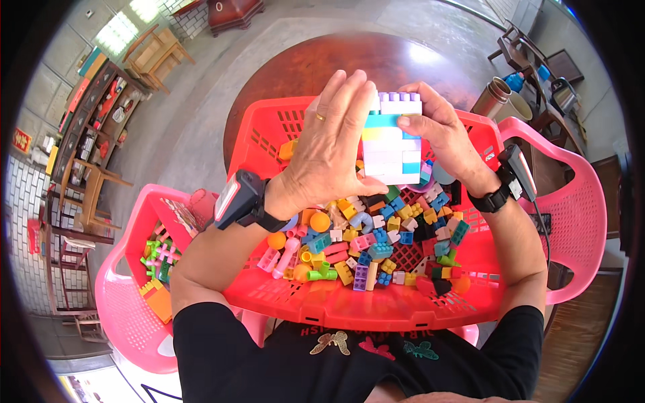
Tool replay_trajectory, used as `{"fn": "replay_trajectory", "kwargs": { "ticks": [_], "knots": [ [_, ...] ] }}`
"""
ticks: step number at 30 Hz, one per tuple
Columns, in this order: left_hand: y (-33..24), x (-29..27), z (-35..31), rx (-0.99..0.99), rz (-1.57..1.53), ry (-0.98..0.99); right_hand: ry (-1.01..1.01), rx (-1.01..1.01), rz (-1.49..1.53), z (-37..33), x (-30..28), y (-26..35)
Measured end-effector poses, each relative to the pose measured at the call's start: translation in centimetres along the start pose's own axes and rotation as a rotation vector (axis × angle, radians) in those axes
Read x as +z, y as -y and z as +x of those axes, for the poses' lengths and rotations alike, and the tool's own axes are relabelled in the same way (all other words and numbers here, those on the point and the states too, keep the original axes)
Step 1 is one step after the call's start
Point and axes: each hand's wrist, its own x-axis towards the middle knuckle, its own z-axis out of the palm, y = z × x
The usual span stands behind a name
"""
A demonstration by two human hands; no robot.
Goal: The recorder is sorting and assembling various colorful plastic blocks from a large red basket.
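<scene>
Pastel block [392, 158] in right fingers [435, 111], seemingly inverted red lettering [313, 331] on shirt [269, 363].

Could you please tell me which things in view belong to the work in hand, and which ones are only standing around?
Part of the work:
block structure, gripped by the right hand, with the left hand at its side
loose toy blocks
red basket holding them

Only standing around:
pink chair on the right
wooden chair at upper left
metallic container
</scene>
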Motion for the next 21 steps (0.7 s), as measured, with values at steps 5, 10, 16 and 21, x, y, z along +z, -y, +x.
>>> {"fn": "replay_trajectory", "kwargs": {
  "ticks": [5,10,16,21],
  "knots": [
    [-0.7,0.0,-0.1,-0.062,0.037,0.173,-0.018,0.014,-0.110,-0.1,0.3,-0.9],
    [-0.7,0.6,-0.4,-0.079,0.042,0.230,-0.053,0.021,-0.137,-0.4,0.8,-1.2],
    [-1.3,1.3,-0.7,-0.081,-0.008,0.166,-0.109,0.043,-0.020,-0.9,1.9,-0.7],
    [-1.5,0.7,-0.1,0.043,-0.045,0.024,-0.098,0.013,0.043,-1.1,2.1,0.1]
  ]
}}
